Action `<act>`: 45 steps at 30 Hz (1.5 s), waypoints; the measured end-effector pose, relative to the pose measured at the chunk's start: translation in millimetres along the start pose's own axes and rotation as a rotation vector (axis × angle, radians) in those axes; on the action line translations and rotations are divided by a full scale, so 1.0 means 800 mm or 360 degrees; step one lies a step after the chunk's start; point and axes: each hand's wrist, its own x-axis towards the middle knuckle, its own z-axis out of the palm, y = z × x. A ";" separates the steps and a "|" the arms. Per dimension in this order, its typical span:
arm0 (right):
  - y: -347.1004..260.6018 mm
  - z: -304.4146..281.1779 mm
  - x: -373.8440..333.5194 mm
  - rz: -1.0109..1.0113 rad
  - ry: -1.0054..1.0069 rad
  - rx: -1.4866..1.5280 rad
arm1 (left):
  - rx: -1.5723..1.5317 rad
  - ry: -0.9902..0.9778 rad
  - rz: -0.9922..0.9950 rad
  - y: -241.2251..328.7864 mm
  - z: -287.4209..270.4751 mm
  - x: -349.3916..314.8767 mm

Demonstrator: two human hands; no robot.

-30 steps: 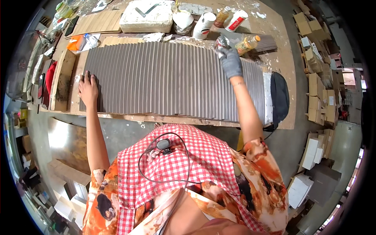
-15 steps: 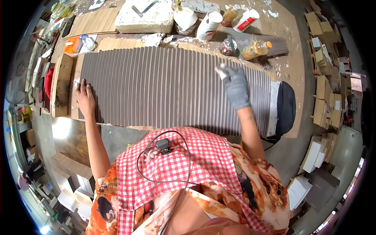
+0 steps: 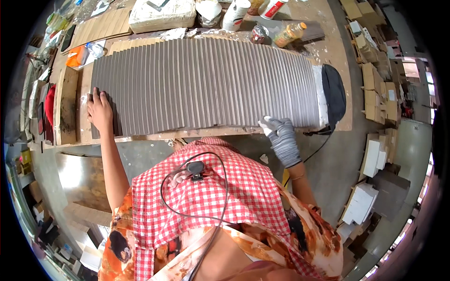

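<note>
A long grey ribbed panel [image 3: 206, 84] made of many narrow slats lies across the wooden workbench [image 3: 335, 51]. My bare left hand [image 3: 99, 110] lies flat with spread fingers on the panel's near left corner. My right hand [image 3: 282, 136], in a grey glove, is at the panel's near right edge, closed on a small white piece [image 3: 267, 124] that touches the slats there.
Along the bench's far edge stand a white block [image 3: 161, 14], white containers [image 3: 235, 14], a jar [image 3: 259, 33] and a bottle of yellow liquid [image 3: 291, 33]. A dark round pad [image 3: 333, 91] sits at the panel's right end. Stacked boxes [image 3: 375, 93] cover the floor at right.
My gloved right hand has drawn back along the slats from the panel's far right edge to its near edge. My left hand has stayed pressed on the left end.
</note>
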 end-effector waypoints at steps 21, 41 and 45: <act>-0.022 0.043 -0.028 -0.0164 0.0332 -0.0241 | -0.0052 0.0038 0.0058 0.020 -0.007 -0.004; -0.008 0.079 0.378 -0.0773 0.0308 -0.0316 | -0.0093 0.0067 0.0005 0.020 -0.034 -0.018; -0.005 0.077 0.297 -0.0659 0.0273 -0.0089 | -0.0089 0.0077 -0.0013 0.021 -0.032 -0.021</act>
